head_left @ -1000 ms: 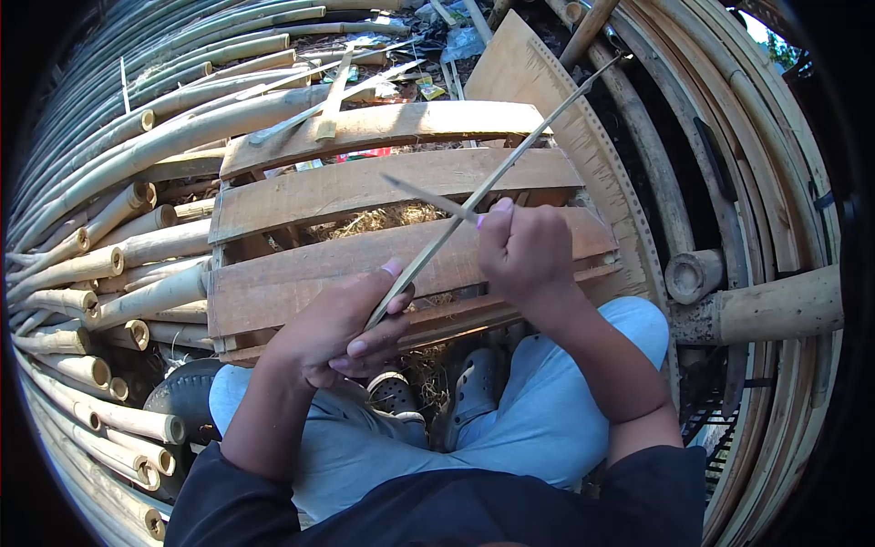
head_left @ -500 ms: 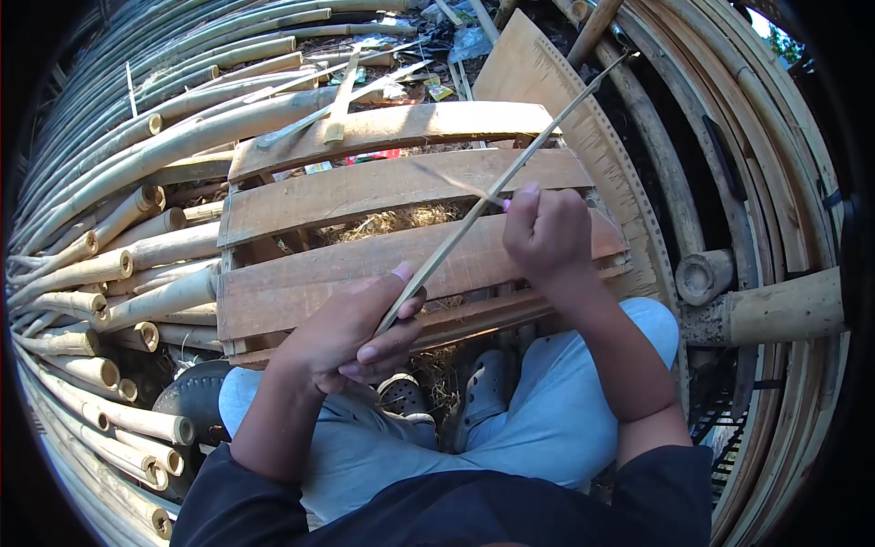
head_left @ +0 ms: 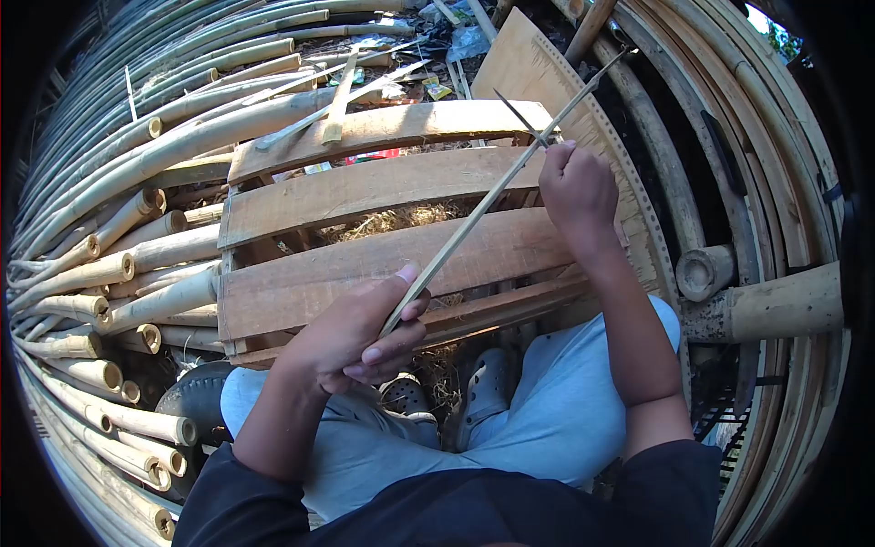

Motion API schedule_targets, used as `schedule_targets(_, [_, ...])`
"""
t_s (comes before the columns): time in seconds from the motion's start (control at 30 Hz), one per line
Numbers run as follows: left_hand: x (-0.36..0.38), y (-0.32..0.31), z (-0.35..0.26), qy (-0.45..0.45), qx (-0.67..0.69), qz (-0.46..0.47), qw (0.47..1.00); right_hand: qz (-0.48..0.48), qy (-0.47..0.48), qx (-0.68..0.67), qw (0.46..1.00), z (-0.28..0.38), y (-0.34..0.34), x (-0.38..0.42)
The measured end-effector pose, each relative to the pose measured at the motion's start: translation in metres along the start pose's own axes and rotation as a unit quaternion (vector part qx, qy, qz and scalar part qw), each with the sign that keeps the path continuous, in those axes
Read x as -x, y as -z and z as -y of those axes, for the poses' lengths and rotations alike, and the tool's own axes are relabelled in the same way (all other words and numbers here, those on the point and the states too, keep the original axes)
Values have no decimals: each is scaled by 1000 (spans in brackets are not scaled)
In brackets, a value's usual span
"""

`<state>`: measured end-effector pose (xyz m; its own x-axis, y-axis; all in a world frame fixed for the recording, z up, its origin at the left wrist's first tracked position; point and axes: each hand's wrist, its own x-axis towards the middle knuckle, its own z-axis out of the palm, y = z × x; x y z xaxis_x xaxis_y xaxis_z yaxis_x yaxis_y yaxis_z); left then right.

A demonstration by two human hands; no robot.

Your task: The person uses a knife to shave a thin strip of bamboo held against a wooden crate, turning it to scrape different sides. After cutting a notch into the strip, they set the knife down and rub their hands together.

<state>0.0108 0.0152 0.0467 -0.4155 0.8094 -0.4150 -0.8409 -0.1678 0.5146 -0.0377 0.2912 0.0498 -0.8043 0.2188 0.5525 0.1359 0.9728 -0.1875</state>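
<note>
A long thin bamboo strip [head_left: 483,206] slants from lower left to upper right above a slatted wooden bench [head_left: 365,269]. Its lower end is held between the thumb and fingers of my left hand [head_left: 369,330]. Farther along, my right hand [head_left: 580,187] is closed in a fist around the handle of a knife. The narrow dark blade [head_left: 518,114] points up and left and crosses the strip. The handle is hidden inside the fist.
Bamboo poles [head_left: 164,319] are piled on the left. A pale board [head_left: 515,64] leans behind the bench, with more poles and planks [head_left: 775,137] on the right. Thin slats [head_left: 342,96] lie across the bench's far edge.
My right hand has moved up and to the right along the strip with the knife, and the blade has tilted more steeply. My left hand has hardly moved.
</note>
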Motion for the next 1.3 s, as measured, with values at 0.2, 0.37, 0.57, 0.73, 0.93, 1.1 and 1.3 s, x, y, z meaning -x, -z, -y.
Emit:
schedule_targets(0.2, [-1, 3, 1, 7, 6, -20, 1000, 96, 147, -180, 968, 38, 16, 49])
schedule_targets(0.37, [2, 0, 0, 11, 26, 6, 1000, 8, -56, -29, 998, -10, -5, -9])
schedule_targets(0.57, [0, -1, -1, 5, 24, -3, 1000, 75, 132, -121, 981, 26, 5, 38])
schedule_targets(0.73, [2, -4, 1, 10, 24, 7, 1000, 29, -58, -4, 998, 1, 6, -4])
schedule_targets(0.93, [2, 0, 3, 3, 58, 32, 998, 43, 58, -98, 993, 23, 9, 26])
schedule_targets(1.1, [0, -1, 2, -4, 28, 16, 999, 48, -43, -15, 998, 7, 11, 4])
schedule_targets(1.3, [-5, -1, 2, 11, 58, 18, 998, 58, 128, -161, 977, 11, -6, 27])
